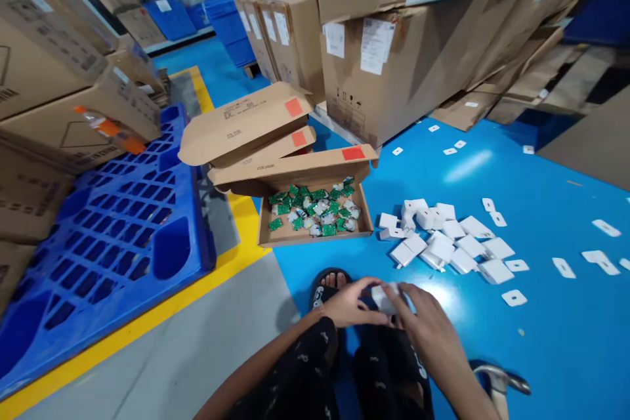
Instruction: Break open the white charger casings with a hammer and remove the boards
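A small white carton [384,298] gripped between both hands above the lap, long axis roughly level and pointing toward the right hand [426,331], left hand [349,305] with fingers closed on its near end, right hand's fingers grasping its far end, black sandal [329,285] just below, loose pile of white cartons [443,236] ahead to the right, open cardboard box [315,230] of green-and-silver packets [315,207] ahead to the left

I'm looking down at black trousers [300,374] scattered with small white prints, and a black slide sandal [325,290] with white lettering.
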The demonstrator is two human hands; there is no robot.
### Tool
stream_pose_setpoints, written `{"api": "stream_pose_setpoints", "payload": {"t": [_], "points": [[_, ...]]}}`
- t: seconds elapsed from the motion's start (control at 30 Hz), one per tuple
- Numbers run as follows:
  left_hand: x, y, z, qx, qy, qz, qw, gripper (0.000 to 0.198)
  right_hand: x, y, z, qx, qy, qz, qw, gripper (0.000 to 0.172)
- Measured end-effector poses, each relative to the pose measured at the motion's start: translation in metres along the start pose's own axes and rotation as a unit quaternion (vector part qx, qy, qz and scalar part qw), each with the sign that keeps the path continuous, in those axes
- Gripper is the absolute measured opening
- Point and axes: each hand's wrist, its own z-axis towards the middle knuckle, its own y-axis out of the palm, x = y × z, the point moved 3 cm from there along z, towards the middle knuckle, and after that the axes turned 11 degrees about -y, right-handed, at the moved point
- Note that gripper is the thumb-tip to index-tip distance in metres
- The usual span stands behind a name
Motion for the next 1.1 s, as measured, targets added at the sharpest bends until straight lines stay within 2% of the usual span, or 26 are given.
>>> {"api": "stream_pose_setpoints", "payload": {"t": [0.07,0.17,0.27,0.37,0.53,0.67,0.73,0.87,1.0,1.1], "points": [[0.013,-0.009,-0.010,0.034,0.037,-0.030,0.998,0.054,-0.022,-0.008,0.030,0.048,-0.004,0.104,0.993,0.044],[0.031,-0.025,-0.030,0.100,0.091,0.002,0.991,0.052,-0.030,-0.024,0.048,0.091,0.060,0.240,0.965,0.035],[0.041,-0.035,-0.046,0.133,0.131,0.036,0.982,0.049,-0.031,-0.033,0.056,0.089,0.063,0.284,0.953,0.020],[0.041,-0.039,-0.051,0.147,0.145,0.082,0.975,0.041,-0.032,-0.030,0.062,0.073,0.038,0.272,0.959,0.015],[0.034,-0.044,-0.051,0.128,0.162,0.151,0.967,0.035,-0.036,-0.015,0.064,0.044,-0.038,0.135,0.989,0.022],[0.031,-0.048,-0.054,0.121,0.170,0.177,0.962,0.028,-0.042,-0.008,0.064,0.028,-0.082,0.059,0.994,0.024],[0.030,-0.049,-0.057,0.118,0.165,0.179,0.963,0.030,-0.044,-0.006,0.063,0.028,-0.082,0.114,0.990,0.020],[0.034,-0.046,-0.068,0.081,0.158,0.171,0.969,0.037,-0.045,-0.013,0.062,0.000,-0.079,0.277,0.958,0.014],[0.047,-0.042,-0.080,0.080,0.174,0.161,0.968,0.037,-0.044,-0.029,0.065,-0.040,-0.082,0.303,0.949,0.012],[0.056,-0.042,-0.084,0.096,0.159,0.163,0.969,0.035,-0.042,-0.035,0.069,-0.038,-0.085,0.308,0.947,0.013]]}}
